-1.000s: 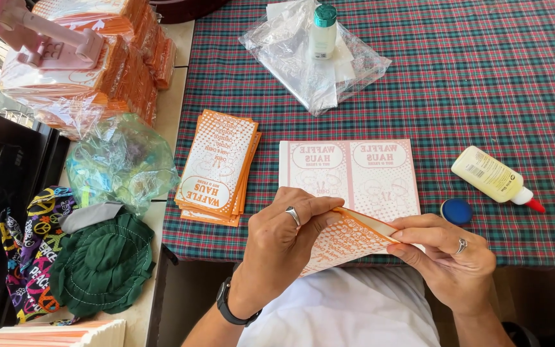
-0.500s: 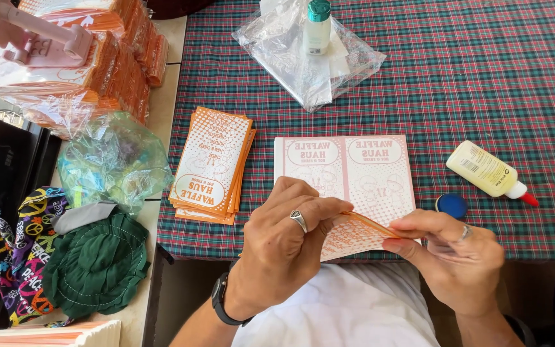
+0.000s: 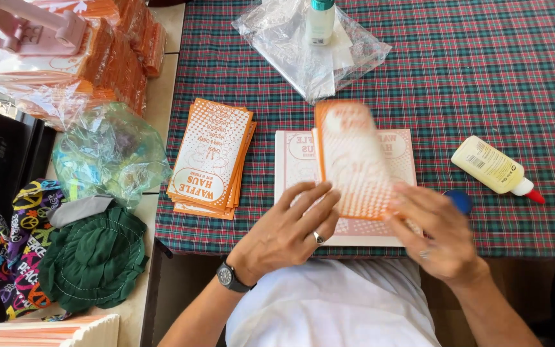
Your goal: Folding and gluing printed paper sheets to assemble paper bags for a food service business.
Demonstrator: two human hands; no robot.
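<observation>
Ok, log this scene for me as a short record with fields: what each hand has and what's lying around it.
left hand: fingers on the lower left edge of the orange-and-white paper bag
right hand: at the bag's lower right edge, blurred
under bag: white flat sheets
left of sheets: stack of orange bags
right of sheets: glue bottle, lying down
surface: plaid tablecloth
far side: clear plastic bag

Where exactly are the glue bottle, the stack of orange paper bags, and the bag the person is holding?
glue bottle (image 3: 488, 165), head view, on the middle of its yellow body.
stack of orange paper bags (image 3: 212, 156), head view, on the top bag's printed face.
held paper bag (image 3: 349, 160), head view, on its blurred orange-and-white face.
</observation>
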